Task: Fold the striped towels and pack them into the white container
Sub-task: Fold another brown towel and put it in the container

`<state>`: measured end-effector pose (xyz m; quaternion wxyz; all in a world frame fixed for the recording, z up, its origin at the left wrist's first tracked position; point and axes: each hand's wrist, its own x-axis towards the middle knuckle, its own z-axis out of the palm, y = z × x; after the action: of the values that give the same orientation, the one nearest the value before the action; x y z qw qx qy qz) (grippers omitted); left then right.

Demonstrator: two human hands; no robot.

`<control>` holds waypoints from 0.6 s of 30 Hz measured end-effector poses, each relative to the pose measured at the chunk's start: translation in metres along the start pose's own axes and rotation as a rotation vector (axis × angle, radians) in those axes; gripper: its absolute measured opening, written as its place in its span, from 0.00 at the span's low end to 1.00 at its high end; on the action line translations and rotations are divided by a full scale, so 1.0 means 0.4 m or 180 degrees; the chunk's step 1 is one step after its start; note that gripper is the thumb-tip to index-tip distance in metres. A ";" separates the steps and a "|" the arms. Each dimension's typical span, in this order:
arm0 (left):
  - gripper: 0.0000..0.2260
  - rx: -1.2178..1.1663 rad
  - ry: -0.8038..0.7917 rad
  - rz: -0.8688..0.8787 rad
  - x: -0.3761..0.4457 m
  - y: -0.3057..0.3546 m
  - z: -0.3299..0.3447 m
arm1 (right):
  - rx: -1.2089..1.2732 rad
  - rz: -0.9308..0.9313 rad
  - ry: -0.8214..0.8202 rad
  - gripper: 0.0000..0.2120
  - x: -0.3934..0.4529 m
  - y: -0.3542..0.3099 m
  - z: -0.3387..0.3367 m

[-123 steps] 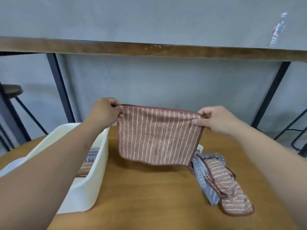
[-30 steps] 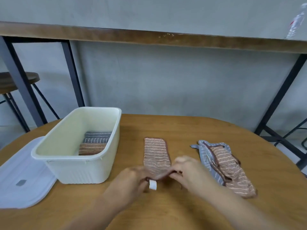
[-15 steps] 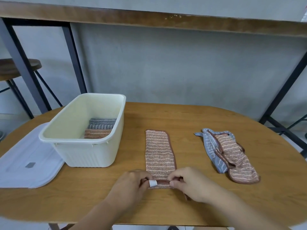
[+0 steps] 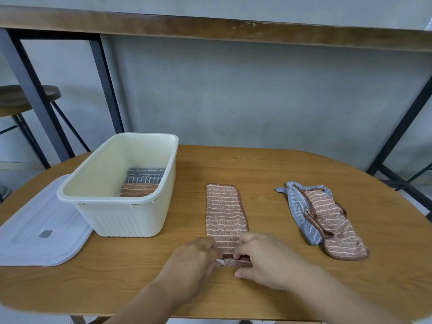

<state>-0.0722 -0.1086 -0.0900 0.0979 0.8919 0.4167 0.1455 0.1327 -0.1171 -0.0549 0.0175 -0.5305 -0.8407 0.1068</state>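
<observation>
While both hands pinch its near hem, left hand (image 4: pixel 194 260) and right hand (image 4: pixel 261 258) alike, the brown striped towel (image 4: pixel 224 211) stretches lengthwise away from them, right of the white container (image 4: pixel 131 220).

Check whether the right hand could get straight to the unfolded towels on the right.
Probably yes: the right hand is pinching the brown towel, and only bare table lies between it and the unfolded towels.

Both hands' fingers (image 4: pixel 238 250) hide the brown towel's (image 4: pixel 224 213) near end.
</observation>
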 end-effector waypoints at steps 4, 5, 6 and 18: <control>0.08 -0.0179 -0.0018 -0.0171 0.011 -0.005 0.001 | 0.0057 -0.0217 0.0166 0.10 -0.003 0.012 0.016; 0.08 -0.0254 -0.0024 -0.0225 0.016 -0.003 -0.002 | 0.0135 -0.0171 0.0106 0.10 0.002 0.017 0.018; 0.07 -0.0325 -0.0025 -0.0289 0.021 0.000 -0.006 | 0.0250 -0.0064 0.0008 0.10 0.008 0.022 0.019; 0.10 -0.0060 -0.0041 -0.0352 0.045 0.013 -0.003 | 0.0222 -0.0176 0.0437 0.05 0.049 0.020 0.009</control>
<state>-0.0581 -0.0980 -0.0843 0.1169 0.8675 0.4633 0.1380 0.1307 -0.0968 -0.0614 0.0964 -0.5122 -0.8477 0.0989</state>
